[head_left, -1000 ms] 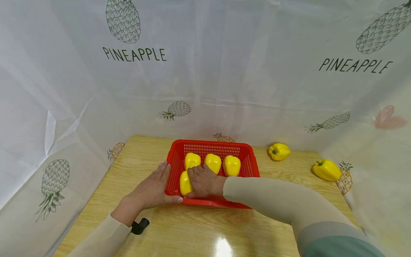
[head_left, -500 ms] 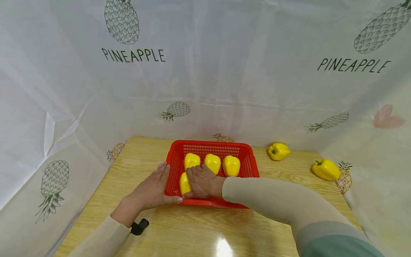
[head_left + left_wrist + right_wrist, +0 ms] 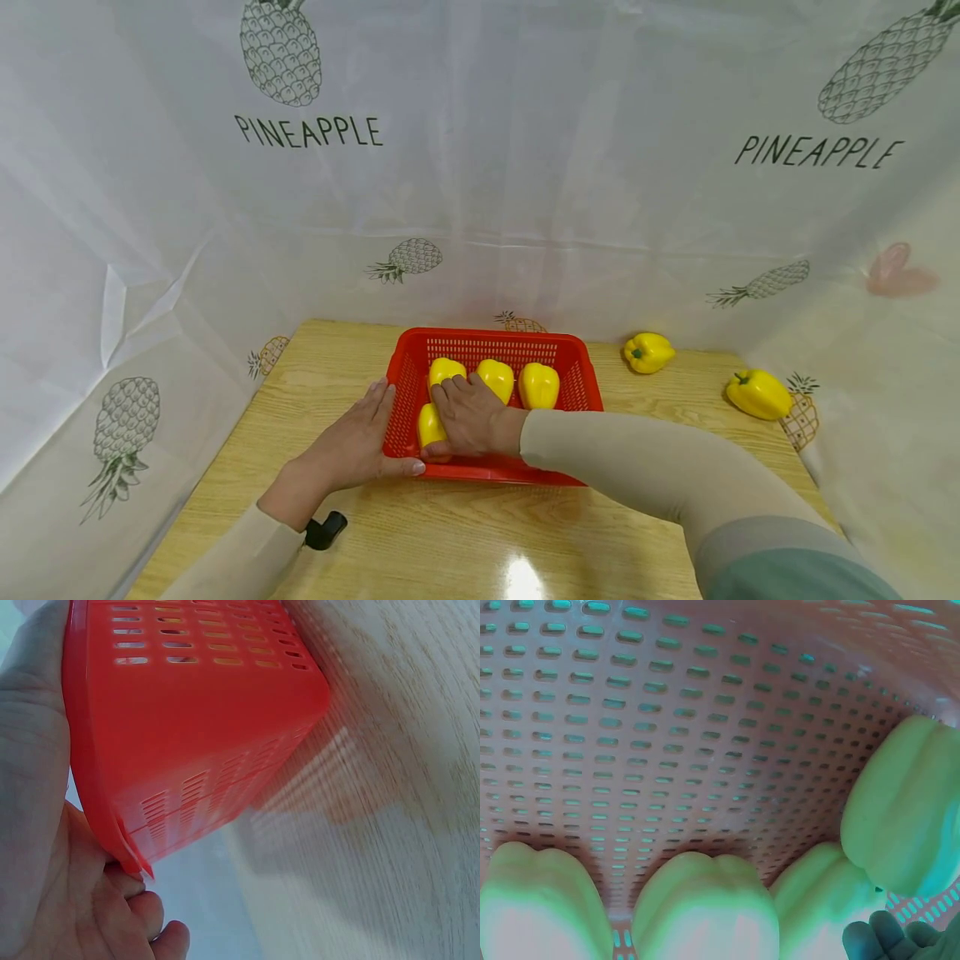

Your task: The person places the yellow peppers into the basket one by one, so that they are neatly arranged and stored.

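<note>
A red plastic basket [image 3: 495, 476] with slotted walls stands on the wooden table. My left hand [image 3: 352, 437] rests on its front-left corner, fingers straight along the left rim and thumb on the front rim. In the left wrist view the hand lies against the basket's edge [image 3: 97, 780]. Inside the basket my right hand [image 3: 472, 417] holds a yellow bell pepper [image 3: 430, 427] at the front left, fingers over it and thumb at its near end. The palm side is hidden. Behind it stand a back-left pepper [image 3: 446, 369], a middle pepper [image 3: 496, 377] and a right-hand pepper [image 3: 539, 386].
Two more yellow peppers lie on the table [image 3: 637, 533] right of the basket: a nearer-in pepper [image 3: 648, 353] and a far-right pepper [image 3: 759, 395]. White pineapple-print sheeting [image 3: 525, 167] encloses the back and sides. A black strap piece [image 3: 326, 531] sticks out by the left wrist.
My right hand's fingers have shifted slightly toward the back of the basket and overlap the back-left pepper more. The left hand keeps its place on the basket corner.
</note>
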Demonstrator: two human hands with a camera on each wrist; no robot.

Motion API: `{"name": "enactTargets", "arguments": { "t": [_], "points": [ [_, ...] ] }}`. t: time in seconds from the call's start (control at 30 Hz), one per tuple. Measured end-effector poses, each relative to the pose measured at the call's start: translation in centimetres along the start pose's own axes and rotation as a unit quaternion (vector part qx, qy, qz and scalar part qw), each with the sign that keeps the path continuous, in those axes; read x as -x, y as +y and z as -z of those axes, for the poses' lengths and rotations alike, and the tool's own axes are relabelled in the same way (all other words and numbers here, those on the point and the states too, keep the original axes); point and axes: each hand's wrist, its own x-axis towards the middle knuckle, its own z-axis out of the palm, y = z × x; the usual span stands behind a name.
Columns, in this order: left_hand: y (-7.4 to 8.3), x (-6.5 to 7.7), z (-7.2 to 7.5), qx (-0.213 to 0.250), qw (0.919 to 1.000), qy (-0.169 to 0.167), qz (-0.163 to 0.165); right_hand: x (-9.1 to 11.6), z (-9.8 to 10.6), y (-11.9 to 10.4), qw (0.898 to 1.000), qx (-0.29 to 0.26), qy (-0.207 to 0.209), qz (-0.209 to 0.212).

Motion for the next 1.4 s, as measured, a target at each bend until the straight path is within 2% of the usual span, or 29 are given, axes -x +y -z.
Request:
{"name": "enactTargets", "arguments": {
  "t": [0.57, 1.03, 1.4],
  "points": [
    [0.3, -0.1, 0.3, 0.004, 1.0000, -0.004, 0.003, 0.5, 1.0, 1.6, 0.999, 0.030, 0.040, -0.017],
    [0.4, 0.1, 0.5, 0.014, 0.9999, -0.003, 0.003, 2.2, 2.2, 3.4, 0.997, 0.014, 0.065, -0.041],
    [0.5, 0.3, 0.5, 0.019, 0.9998, -0.007, 0.006, 4.0, 3.0, 5.1, 0.997, 0.004, 0.048, -0.056]
  ]
}}
